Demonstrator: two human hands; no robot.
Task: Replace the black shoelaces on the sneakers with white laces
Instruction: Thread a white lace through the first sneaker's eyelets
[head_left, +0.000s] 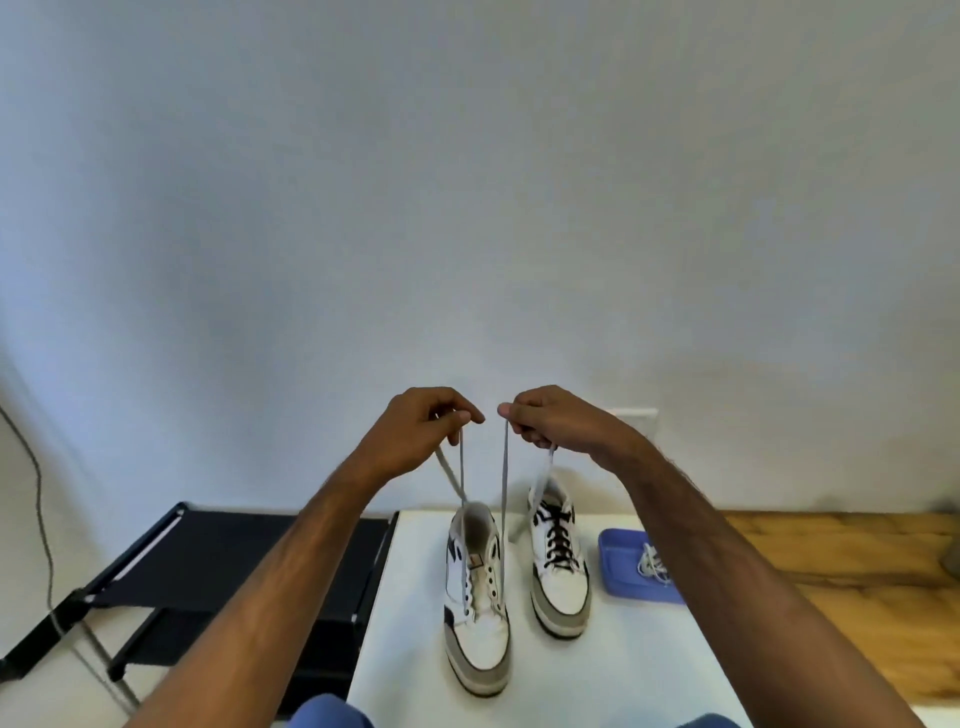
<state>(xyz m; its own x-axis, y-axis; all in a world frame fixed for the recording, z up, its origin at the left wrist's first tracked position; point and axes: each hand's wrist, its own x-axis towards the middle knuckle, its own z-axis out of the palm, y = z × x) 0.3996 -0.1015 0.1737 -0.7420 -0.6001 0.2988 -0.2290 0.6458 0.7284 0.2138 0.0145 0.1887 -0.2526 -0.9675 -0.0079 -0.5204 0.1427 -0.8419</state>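
Note:
Two white sneakers stand on the white table (613, 670), toes toward me. The left sneaker (475, 608) has a white lace (503, 499) through its lowest eyelets, both ends drawn up tight. My left hand (423, 434) pinches one end of that lace high above the shoe. My right hand (553, 421) pinches the other end at the same height, a loose tail hanging below it. The right sneaker (558, 566) still carries black laces (560, 543).
A blue tray (615, 564) at the table's right holds a bundled white lace (652, 564). A black folding rack (218, 566) stands left of the table. Wooden floor lies to the right, and a cable runs down the wall at the far left.

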